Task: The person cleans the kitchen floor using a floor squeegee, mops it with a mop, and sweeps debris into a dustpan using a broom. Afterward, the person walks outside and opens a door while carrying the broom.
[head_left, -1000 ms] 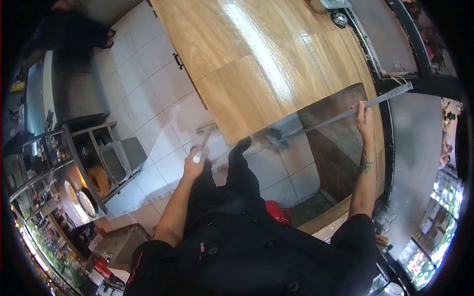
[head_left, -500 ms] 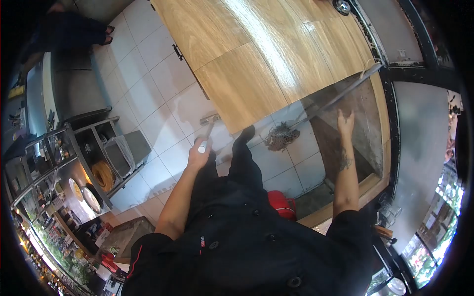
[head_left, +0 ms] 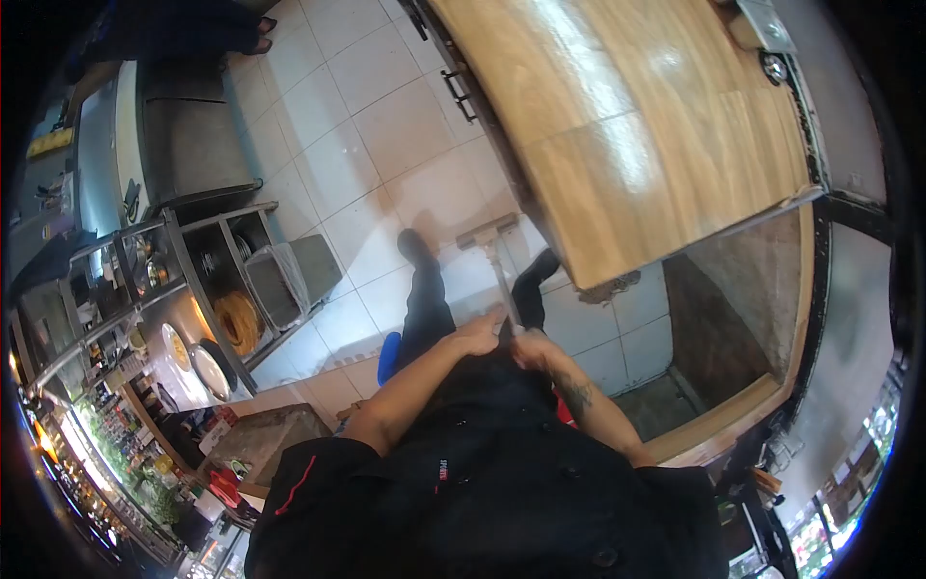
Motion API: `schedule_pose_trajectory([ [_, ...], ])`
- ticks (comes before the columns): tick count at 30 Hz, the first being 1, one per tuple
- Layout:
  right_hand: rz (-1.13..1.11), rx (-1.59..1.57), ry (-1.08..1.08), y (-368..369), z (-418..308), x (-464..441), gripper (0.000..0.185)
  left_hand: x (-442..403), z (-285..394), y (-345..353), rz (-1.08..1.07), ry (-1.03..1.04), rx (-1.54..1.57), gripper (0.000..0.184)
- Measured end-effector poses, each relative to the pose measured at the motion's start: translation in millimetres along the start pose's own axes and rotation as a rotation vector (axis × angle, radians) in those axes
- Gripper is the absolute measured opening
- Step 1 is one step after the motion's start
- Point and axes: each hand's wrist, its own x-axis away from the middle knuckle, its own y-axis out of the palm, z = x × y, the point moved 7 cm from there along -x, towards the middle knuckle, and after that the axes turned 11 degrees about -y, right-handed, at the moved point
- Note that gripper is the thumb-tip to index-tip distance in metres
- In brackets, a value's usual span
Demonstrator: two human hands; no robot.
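Note:
A floor squeegee with a wide grey head (head_left: pixel 487 232) rests on the white tiles in front of me, its pale handle running back towards my waist. My right hand (head_left: pixel 529 348) is closed round the handle near its lower visible part. Just left of the handle is my left hand (head_left: pixel 478 334), its fingers apart and seemingly not round the handle. A grey pole (head_left: pixel 757 219) leans along the near edge of the wooden counter. Below the counter's corner, a brown mop head (head_left: pixel 614 289) lies partly hidden on the floor.
The wooden counter (head_left: pixel 656 125) fills the upper right, with an open recess (head_left: pixel 723 318) beside it. On the left stand a metal shelf rack (head_left: pixel 178 265) and a grey bin (head_left: pixel 275 280). Another person's feet (head_left: pixel 263 37) show at the upper left. A blue object (head_left: pixel 389 357) is beside my leg.
My right hand has left the grey pole, come in to my waist and taken the squeegee handle. My left hand has moved right and opened. The view has turned, and the mop head is now mostly hidden.

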Motion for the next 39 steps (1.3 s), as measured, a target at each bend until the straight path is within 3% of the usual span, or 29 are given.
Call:
schedule_pose_trajectory([
  [2,0.388,0.53,-0.338,-15.7,24.3,-15.7,0.034,-20.3,-54.5,-16.5,-0.025,-0.022,0.053,0.063],
  [4,0.362,0.835,-0.38,-13.5,23.9,-6.4,0.042,-26.9,-104.6,-51.3,-0.039,-0.089,0.128,0.052],
  [6,0.56,0.674,-0.002,-31.9,72.4,-9.2,0.046,-38.0,-164.6,-89.7,0.042,-0.16,0.022,0.045],
  [7,0.557,0.687,0.014,-23.8,73.0,-12.7,0.046,-41.7,-194.4,-106.2,0.029,-0.158,0.037,0.045],
  [9,0.559,0.764,0.078,-13.6,69.4,-21.2,0.049,-42.1,-245.0,-147.8,0.271,-0.103,0.222,0.035],
  [10,0.491,0.785,-0.087,-1.7,81.9,-42.5,0.052,-39.7,-256.9,-165.9,0.25,-0.121,0.225,0.035],
  [11,0.473,0.773,-0.044,22.3,73.5,-35.4,0.052,-28.3,-260.4,-188.5,0.24,-0.145,0.322,0.031],
  [13,0.546,0.675,0.033,37.9,12.9,-51.9,0.052,-32.1,-286.4,-195.2,0.224,-0.179,0.443,0.028],
  [15,0.622,0.707,-0.044,47.4,-29.7,-108.0,0.049,-38.4,-332.2,-178.1,0.258,-0.165,0.829,0.025],
  [16,0.624,0.714,-0.084,52.7,-88.1,-138.4,0.046,-34.2,-328.9,-185.9,0.244,-0.201,0.787,0.024],
  [17,0.571,1.21,-0.609,67.7,-101.5,-179.8,0.046,-32.0,-333.8,-186.3,0.238,-0.209,0.786,0.024],
  [18,0.709,0.8,-0.386,56.7,-166.3,-186.7,0.046,-31.1,-334.9,-186.5,0.256,-0.183,0.673,0.024],
  [21,0.76,0.832,-0.412,29.1,-279.8,-276.6,0.05,-31.2,-339.4,-185.5,0.319,-0.231,0.574,0.025],
  [24,0.629,0.565,-0.409,19.1,-343.8,-329.8,0.049,-21.3,-344.0,-178.4,0.345,-0.207,0.62,0.024],
  [26,0.77,0.92,-0.44,30.9,-381.0,-318.2,0.047,-16.9,-352.0,-160.6,0.265,-0.25,0.742,0.025],
  [29,0.755,0.959,-0.439,40.7,-298.5,-315.9,0.044,-8.8,-350.8,-139.8,0.233,-0.24,0.847,0.026],
  [32,0.645,1.027,-0.444,72.4,-169.7,-238.0,0.048,-2.0,-347.2,-124.6,0.265,-0.236,0.946,0.024],
  [35,0.517,0.863,-0.42,78.0,-44.7,-157.4,0.057,18.2,-335.7,-151.1,0.439,-0.174,0.853,0.021],
  [36,0.487,0.842,-0.316,78.0,-14.0,-132.2,0.057,25.2,-335.6,-163.9,0.476,-0.188,0.843,0.021],
  [38,0.534,0.908,-0.376,77.4,27.1,-96.0,0.058,41.3,-338.0,-191.1,0.549,-0.238,0.847,0.021],
  [39,0.536,0.916,-0.388,79.0,20.8,-89.6,0.058,26.9,-361.6,-189.3,0.759,-0.074,0.719,0.021],
])
